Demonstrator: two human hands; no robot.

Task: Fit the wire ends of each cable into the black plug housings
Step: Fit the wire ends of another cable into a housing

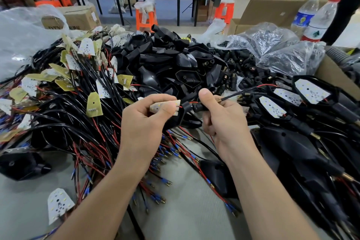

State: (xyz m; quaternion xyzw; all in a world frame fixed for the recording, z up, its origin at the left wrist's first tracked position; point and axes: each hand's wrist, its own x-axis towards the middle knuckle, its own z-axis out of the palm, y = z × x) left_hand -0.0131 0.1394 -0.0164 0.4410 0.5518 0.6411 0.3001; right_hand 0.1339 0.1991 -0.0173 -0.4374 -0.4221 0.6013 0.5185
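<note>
My left hand (pixel 145 121) pinches a small white LED board (pixel 165 106) against a black housing (pixel 182 117) held under it. A red wire runs from the board through the housing's neck to a black stem (pixel 197 107). My right hand (pixel 220 115) grips that stem, thumb up, with a brass threaded end (pixel 218 100) and a black cable (pixel 239 93) sticking out to the right. Both hands sit close together at the centre, above the table.
A tangle of black and red cables with LED boards (pixel 78 87) covers the left. Loose black housings (pixel 175 60) are heaped behind. Finished assemblies (pixel 292 103) lie on the right. Plastic bags (pixel 276 48), cardboard boxes and two bottles (pixel 319 19) stand at the back right.
</note>
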